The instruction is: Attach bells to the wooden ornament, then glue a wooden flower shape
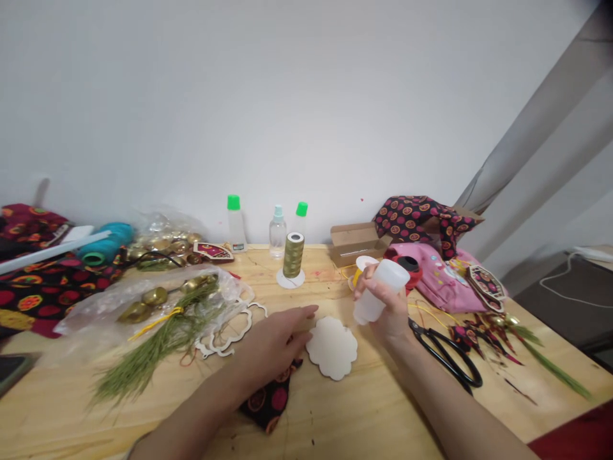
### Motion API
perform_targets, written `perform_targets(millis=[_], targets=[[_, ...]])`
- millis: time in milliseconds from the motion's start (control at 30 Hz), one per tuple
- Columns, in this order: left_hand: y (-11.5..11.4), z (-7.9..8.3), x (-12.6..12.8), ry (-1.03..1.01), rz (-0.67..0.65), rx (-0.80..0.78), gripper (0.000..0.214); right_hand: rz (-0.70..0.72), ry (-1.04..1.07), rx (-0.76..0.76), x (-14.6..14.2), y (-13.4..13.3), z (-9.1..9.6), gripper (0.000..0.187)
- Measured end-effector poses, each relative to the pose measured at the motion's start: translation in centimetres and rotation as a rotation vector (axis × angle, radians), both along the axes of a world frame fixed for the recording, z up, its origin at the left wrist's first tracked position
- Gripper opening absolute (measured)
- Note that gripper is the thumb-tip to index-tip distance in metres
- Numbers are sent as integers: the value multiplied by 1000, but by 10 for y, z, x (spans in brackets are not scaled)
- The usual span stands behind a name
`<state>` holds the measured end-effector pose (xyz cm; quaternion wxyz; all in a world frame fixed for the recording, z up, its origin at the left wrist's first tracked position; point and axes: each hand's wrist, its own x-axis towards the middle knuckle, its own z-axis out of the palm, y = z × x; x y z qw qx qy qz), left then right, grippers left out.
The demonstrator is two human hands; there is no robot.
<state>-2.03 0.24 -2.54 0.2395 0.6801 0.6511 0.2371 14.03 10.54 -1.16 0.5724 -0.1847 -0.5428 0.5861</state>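
Note:
In my right hand (390, 313) is a translucent white squeeze bottle (378, 295), tipped with its narrow end down to the left. Just left of that end, a pale scalloped flower-shaped piece (332, 348) lies flat on the wooden table. My left hand (278, 338) reaches in from the left, fingers stretched out, its tips close to the piece's left edge; whether they touch it I cannot tell. Partly under the left hand and forearm is a dark patterned cloth (269, 397). White scalloped outline frames (234, 329) lie left of this hand.
Black-handled scissors (447, 354) lie beside my right forearm. An olive thread spool (294, 255) stands behind the piece, near green-capped bottles (236, 223) and a clear bottle (277, 236). A green tassel (143, 358) and plastic bag (100, 313) lie left; a cardboard box (354, 246) and pink pouch (433, 278) right.

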Motion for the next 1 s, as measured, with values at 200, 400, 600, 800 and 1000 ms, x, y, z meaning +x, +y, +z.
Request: perform_targets(millis=[200,400,600,800,1000], targets=[[3,3,15,121,-55,1,43,57,-162,70,7,-4,0,14],[2,5,16,150,-62,-12,42,84,-246,76,5,-7,-3,14],[3,0,15,141,-34,-37,44,92,-327,103,3,-11,-3,16],[3,-1,15,147,-53,-18,41,146,-338,43,5,-14,-3,17],[2,-1,15,157,-59,17,38,224,-311,-10,5,-23,-7,17]])
